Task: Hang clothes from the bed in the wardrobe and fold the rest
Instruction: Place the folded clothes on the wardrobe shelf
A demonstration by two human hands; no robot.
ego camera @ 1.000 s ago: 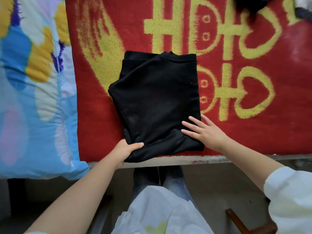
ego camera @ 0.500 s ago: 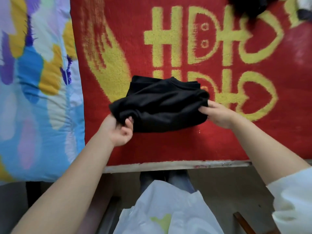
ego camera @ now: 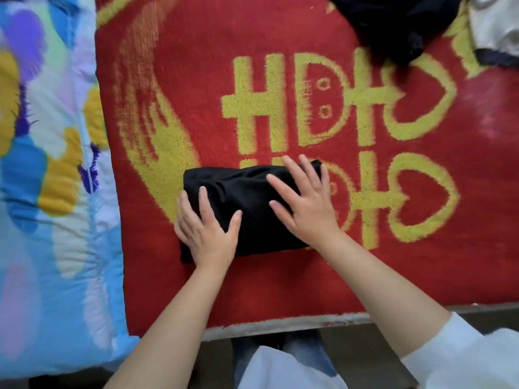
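Black garment (ego camera: 247, 209), folded, lies on red blanket (ego camera: 280, 282) at frame centre | head view: left hand (ego camera: 206, 230) flat on its 8 o'clock corner, fingers spread | right hand (ego camera: 304, 200) flat on its 2 o'clock part, fingers spread wide | dark clothes (ego camera: 393, 26) at 1 o'clock | quilt (ego camera: 47, 192) at 9 o'clock

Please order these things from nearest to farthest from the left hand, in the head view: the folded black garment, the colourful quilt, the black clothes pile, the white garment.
1. Folded black garment: under the left hand, touching it.
2. Colourful quilt: to the left, beside the red blanket.
3. Black clothes pile: top right, far across the blanket.
4. White garment: top right corner, beyond the pile.
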